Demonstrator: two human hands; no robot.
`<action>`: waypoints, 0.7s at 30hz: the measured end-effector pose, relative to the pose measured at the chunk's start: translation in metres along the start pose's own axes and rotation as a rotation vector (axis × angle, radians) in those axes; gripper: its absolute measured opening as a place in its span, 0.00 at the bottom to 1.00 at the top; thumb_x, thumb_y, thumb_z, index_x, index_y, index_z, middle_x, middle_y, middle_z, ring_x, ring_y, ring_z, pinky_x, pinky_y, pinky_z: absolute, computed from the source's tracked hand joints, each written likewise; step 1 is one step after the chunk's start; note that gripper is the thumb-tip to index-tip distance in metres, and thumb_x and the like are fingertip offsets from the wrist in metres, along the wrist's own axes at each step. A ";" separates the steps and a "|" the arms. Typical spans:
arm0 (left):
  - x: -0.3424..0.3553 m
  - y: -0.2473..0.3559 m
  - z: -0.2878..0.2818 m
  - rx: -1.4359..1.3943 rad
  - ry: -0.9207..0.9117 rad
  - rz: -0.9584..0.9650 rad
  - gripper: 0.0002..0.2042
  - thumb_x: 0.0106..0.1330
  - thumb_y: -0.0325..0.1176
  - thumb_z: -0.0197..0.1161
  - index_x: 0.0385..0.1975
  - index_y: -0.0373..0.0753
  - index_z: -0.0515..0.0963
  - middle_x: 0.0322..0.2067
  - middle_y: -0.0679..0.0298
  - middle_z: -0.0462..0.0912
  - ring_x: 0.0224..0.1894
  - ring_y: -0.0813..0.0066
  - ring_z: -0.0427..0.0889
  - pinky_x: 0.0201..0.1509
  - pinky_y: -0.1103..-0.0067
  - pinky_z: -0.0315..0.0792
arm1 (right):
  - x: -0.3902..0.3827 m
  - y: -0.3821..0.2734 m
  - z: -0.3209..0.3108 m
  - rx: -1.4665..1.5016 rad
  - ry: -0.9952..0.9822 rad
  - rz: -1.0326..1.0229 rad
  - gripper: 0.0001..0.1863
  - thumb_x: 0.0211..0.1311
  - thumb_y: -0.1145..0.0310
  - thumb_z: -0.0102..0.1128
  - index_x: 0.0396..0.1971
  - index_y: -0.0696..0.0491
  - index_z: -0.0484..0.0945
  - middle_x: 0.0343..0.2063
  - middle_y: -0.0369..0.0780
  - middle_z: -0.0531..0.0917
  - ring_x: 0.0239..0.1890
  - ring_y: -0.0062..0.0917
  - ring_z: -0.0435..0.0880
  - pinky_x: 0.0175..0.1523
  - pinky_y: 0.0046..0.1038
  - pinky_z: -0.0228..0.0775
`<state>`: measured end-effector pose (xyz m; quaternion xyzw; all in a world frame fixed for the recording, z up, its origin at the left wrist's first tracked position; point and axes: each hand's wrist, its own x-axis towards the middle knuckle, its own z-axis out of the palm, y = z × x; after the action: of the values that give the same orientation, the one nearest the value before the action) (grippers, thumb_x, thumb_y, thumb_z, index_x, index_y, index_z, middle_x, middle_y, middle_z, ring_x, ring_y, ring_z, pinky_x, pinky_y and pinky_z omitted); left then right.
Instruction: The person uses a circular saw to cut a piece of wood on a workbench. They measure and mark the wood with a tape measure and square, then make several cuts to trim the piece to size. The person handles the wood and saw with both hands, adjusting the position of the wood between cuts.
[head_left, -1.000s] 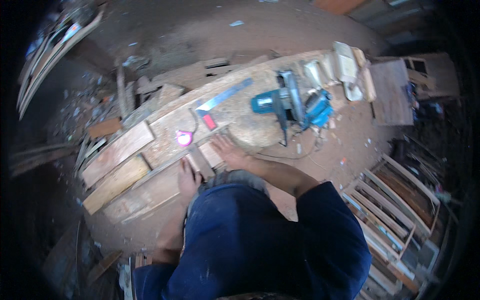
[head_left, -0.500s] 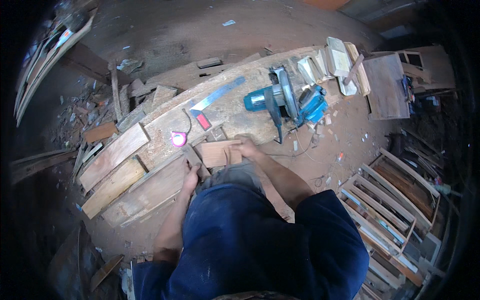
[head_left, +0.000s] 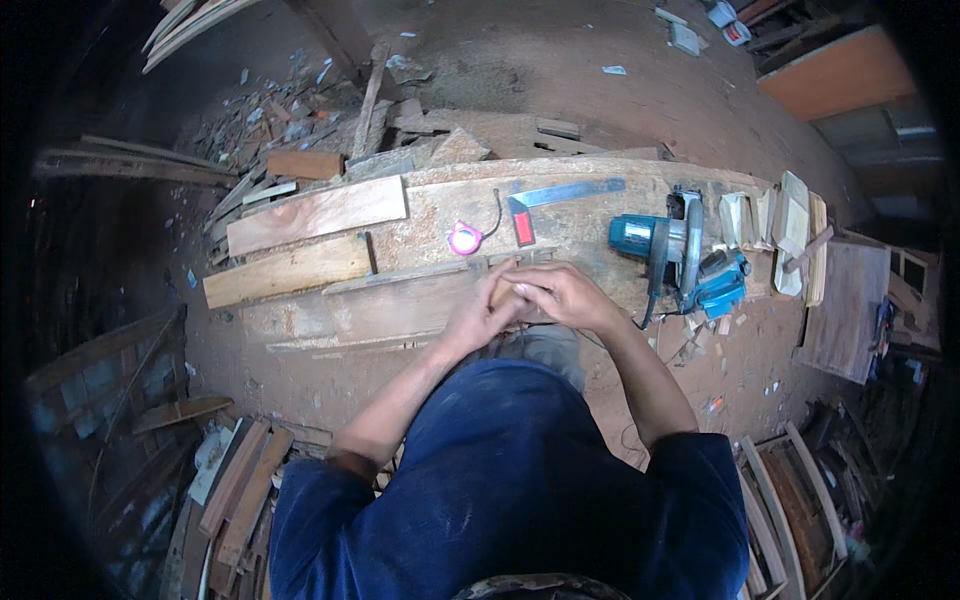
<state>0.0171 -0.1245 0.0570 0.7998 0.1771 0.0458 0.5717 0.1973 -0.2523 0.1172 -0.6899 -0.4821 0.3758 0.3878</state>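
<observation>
Both hands meet over the plank: left hand and right hand closed together around a small wood block. Pink tape and blue saw lie beyond.
</observation>
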 end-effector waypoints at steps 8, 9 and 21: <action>-0.105 -0.123 -0.043 -0.844 0.977 -0.707 0.18 0.79 0.44 0.55 0.57 0.38 0.68 0.46 0.58 0.80 0.48 0.69 0.81 0.54 0.69 0.76 | 0.018 0.058 0.045 0.360 0.493 0.308 0.16 0.74 0.64 0.59 0.52 0.60 0.83 0.47 0.46 0.88 0.51 0.28 0.85 0.59 0.30 0.74; -0.120 -0.143 -0.048 -0.898 0.987 -0.633 0.19 0.79 0.46 0.54 0.57 0.37 0.68 0.42 0.59 0.82 0.44 0.68 0.82 0.51 0.69 0.76 | 0.014 0.071 0.050 0.385 0.463 0.377 0.17 0.72 0.64 0.62 0.51 0.61 0.83 0.46 0.45 0.88 0.50 0.25 0.85 0.58 0.29 0.74; -0.132 -0.177 -0.030 0.149 0.450 -0.671 0.16 0.69 0.42 0.65 0.46 0.37 0.83 0.26 0.57 0.87 0.31 0.65 0.87 0.40 0.68 0.78 | -0.027 0.164 0.108 0.218 0.213 0.623 0.20 0.68 0.65 0.65 0.55 0.62 0.80 0.43 0.44 0.87 0.45 0.26 0.86 0.52 0.27 0.76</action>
<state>-0.1550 -0.0916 -0.0800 0.7069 0.5517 0.0178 0.4422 0.1549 -0.2978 -0.0710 -0.7939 -0.1623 0.4513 0.3739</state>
